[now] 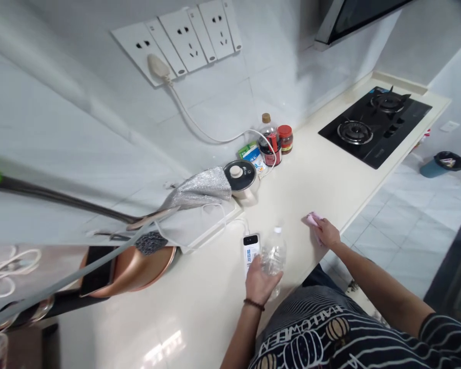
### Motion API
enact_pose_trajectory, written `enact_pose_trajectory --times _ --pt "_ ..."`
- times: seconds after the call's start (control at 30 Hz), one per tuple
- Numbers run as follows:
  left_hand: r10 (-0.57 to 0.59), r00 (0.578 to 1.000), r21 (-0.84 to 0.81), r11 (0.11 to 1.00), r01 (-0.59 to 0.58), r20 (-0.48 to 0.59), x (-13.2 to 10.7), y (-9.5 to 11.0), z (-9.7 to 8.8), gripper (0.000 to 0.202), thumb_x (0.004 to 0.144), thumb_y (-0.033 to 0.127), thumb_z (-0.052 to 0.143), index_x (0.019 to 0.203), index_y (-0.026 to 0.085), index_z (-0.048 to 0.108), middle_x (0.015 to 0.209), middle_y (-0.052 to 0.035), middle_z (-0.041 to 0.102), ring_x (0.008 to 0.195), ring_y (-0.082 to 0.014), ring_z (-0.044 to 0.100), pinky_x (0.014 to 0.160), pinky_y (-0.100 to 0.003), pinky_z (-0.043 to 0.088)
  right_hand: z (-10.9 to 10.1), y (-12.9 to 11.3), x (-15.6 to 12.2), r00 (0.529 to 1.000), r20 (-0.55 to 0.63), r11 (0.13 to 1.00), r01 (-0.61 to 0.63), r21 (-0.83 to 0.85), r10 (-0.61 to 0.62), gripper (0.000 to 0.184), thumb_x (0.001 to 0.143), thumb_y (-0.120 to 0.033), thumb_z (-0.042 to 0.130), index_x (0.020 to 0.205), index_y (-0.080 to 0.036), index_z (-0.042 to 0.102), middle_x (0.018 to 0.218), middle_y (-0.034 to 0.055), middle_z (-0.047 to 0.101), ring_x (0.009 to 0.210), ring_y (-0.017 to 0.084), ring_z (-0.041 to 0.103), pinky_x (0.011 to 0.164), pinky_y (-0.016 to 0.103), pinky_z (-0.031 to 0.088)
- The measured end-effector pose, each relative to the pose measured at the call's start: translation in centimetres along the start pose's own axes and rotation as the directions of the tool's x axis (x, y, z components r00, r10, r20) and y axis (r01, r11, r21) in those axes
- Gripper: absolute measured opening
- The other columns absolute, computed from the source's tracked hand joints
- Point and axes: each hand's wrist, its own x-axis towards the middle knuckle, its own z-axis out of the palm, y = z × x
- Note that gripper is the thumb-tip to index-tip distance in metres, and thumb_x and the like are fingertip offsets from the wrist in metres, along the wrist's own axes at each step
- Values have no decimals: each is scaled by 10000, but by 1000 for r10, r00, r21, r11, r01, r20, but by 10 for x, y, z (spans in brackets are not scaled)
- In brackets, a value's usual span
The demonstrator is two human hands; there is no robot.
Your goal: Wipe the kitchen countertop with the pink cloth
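Pinching pink cloth (314,219), right hand (328,233) near front edge of worktop (299,189); left hand (260,283) curled round clear plastic bottle (276,251); loose grip could tip it.

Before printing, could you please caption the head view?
Left hand on a clear bottle, right hand holding a pink cloth over the counter.

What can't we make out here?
All in the head view:
Clear bottle: partly covered by the left hand, grip unclear.
Pink cloth: partly hidden by the right hand.
Red-lidded jar: label print too small.
Range hood: cut off by top edge.
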Motion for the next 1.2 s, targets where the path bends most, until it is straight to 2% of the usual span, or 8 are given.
enact_pose_trajectory --times 0.2,0.37,0.47,0.67,0.87,1.03,1.1,1.2 --pt "-89 964 339 941 -2 252 52 87 33 541 617 365 798 1106 174 668 1074 -162 746 995 -320 714 877 -398 537 -39 55 35 987 -50 988 -154 18 155 462 1035 -434 432 1449 -312 596 1135 77 671 963 196 659 736 270 444" --pt "4 985 99 995 -21 172 62 91 39 562 663 416 768 1165 196 642 1146 -137 735 1075 -320 700 927 -416 533 -46 71 46 997 -31 997 -73 -12 73 446 1029 -393 435 1439 -335 600 1181 74 653 977 197 638 736 270 452" --pt "-1 995 -173 985 18 98 58 79 43 628 656 421 779 1224 216 606 1139 -87 734 1059 -297 707 932 -439 558 -35 64 39 976 28 974 216 -75 -214 421 1014 -369 479 1407 -355 629 1216 86 642 1051 224 601 823 303 473" --pt "-66 978 -370 929 -11 -196 37 63 58 765 575 395 856 1266 247 565 1207 -93 704 1142 -339 672 1025 -583 538 -8 17 29 618 279 640 768 -14 -735 370 1004 -443 545 1352 -401 663 1192 83 641 1118 246 546 960 376 455" --pt "-172 923 -331 942 52 -343 11 49 65 780 611 487 835 1275 201 543 1258 -116 657 1206 -359 638 1055 -562 534 -30 -57 131 806 297 817 564 -123 -512 397 1018 -419 528 1407 -418 614 1318 70 603 1198 244 525 1005 358 447" --pt "-222 923 -267 954 139 -313 17 41 67 805 708 428 781 1401 218 429 1384 -143 618 1257 -317 624 1040 -459 557 -46 -73 180 917 179 901 389 -190 -358 527 1039 -488 412 1533 -323 488 1421 133 536 1252 304 490 1009 413 449" --pt "-254 902 -290 945 154 -348 30 42 68 831 704 397 791 1418 212 408 1407 -149 609 1274 -321 615 1052 -463 548 -37 -65 154 875 213 865 471 -174 -434 500 1043 -462 405 1504 -312 529 1394 136 558 1248 299 493 1034 423 433" --pt "-298 861 -400 908 124 -411 58 49 66 877 698 375 803 1441 194 373 1429 -159 593 1295 -320 607 1069 -464 539 -8 -45 85 674 338 697 714 -70 -657 422 1034 -409 463 1423 -339 610 1362 119 587 1240 284 504 1054 442 423"
